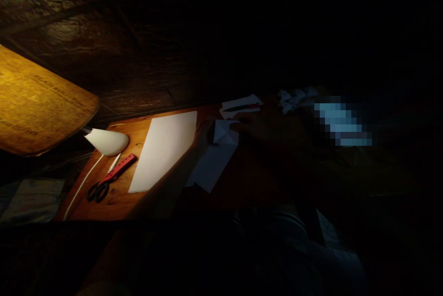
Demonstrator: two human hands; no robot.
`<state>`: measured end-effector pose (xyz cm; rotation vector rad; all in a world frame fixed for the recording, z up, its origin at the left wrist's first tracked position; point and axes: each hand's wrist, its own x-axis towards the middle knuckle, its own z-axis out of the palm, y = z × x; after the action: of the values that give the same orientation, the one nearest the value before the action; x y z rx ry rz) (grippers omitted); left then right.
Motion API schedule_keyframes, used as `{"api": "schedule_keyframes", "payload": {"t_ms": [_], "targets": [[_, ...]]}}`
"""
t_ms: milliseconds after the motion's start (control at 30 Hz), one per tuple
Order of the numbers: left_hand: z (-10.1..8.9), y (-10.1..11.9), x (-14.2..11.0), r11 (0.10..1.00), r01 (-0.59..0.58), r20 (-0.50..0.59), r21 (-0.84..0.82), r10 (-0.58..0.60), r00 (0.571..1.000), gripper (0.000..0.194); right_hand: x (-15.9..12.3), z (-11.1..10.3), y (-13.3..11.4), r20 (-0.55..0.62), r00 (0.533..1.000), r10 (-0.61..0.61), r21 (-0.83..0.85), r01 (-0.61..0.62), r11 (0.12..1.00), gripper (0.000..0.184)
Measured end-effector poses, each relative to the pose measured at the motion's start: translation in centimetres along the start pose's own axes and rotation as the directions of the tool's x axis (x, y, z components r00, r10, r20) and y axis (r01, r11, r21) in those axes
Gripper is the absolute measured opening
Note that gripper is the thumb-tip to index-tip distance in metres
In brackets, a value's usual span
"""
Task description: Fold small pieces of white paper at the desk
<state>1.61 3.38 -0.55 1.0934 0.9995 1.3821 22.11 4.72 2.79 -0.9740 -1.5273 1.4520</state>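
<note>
A partly folded white sheet of paper (216, 160) lies at the middle of the wooden table, its upper end creased into triangular flaps. My left hand (205, 133) holds its upper left edge, the fingers closed there. At the upper right corner, my right hand (246, 125) pinches the folded end; deep shadow hides most of its fingers. To the left of my left forearm rests a stack of plain white paper (166, 153), brightly lit.
At the left stand a lamp with a yellow shade (41, 107) and white base (109, 142), its cord running down. Scissors in a red cover (119, 168) lie nearby. Paper pieces with a dark, red-tipped object (242, 107) and crumpled white paper (294, 98) are farther back.
</note>
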Motion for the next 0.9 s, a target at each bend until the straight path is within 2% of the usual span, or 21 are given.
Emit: {"api": "schedule_keyframes", "payload": {"t_ms": [100,167,267,333,433,533,700,800,900], "targets": [[-0.1,-0.2,0.4,0.999,-0.002,-0.014,-0.035,0.002,1.000,0.048,0.2,-0.2,-0.1,-0.125,0.992,0.006,0.085,0.005,0.996,0.021],[-0.1,-0.2,0.6,0.999,-0.046,-0.009,-0.015,0.046,0.999,0.048,0.3,-0.3,0.0,-0.175,0.984,0.019,0.131,0.004,0.991,0.032],[-0.1,-0.3,0.6,0.989,-0.135,0.006,0.065,0.134,0.991,0.047,0.4,-0.4,0.1,-0.180,0.983,0.018,0.131,0.005,0.991,0.056],[0.0,-0.4,0.4,0.974,-0.192,0.018,0.122,0.191,0.981,0.045,0.5,-0.5,0.2,-0.142,0.990,-0.008,0.114,0.024,0.993,0.064],[-0.1,-0.6,0.3,0.953,-0.256,0.046,0.161,0.252,0.967,0.040,0.6,-0.7,0.3,-0.093,0.994,-0.055,0.076,0.062,0.995,0.059],[-0.3,-0.8,0.4,0.940,-0.292,0.130,0.174,0.272,0.954,0.042,0.9,-0.9,0.6,-0.096,0.992,-0.085,0.033,0.089,0.996,0.052],[-0.7,-0.8,0.7,0.923,-0.291,0.247,0.251,0.230,0.941,0.051,0.9,-0.9,1.1,-0.109,0.988,-0.112,0.013,0.114,0.993,0.067],[-0.7,-0.8,0.7,0.917,-0.283,0.246,0.281,0.216,0.945,0.055,0.7,-0.7,1.2,-0.087,0.987,-0.134,-0.048,0.130,0.990,0.065],[-0.6,-0.9,0.8,0.916,-0.273,0.186,0.295,0.225,0.956,0.049,0.7,-0.6,1.2,-0.063,0.988,-0.143,-0.138,0.133,0.981,0.051]]}}
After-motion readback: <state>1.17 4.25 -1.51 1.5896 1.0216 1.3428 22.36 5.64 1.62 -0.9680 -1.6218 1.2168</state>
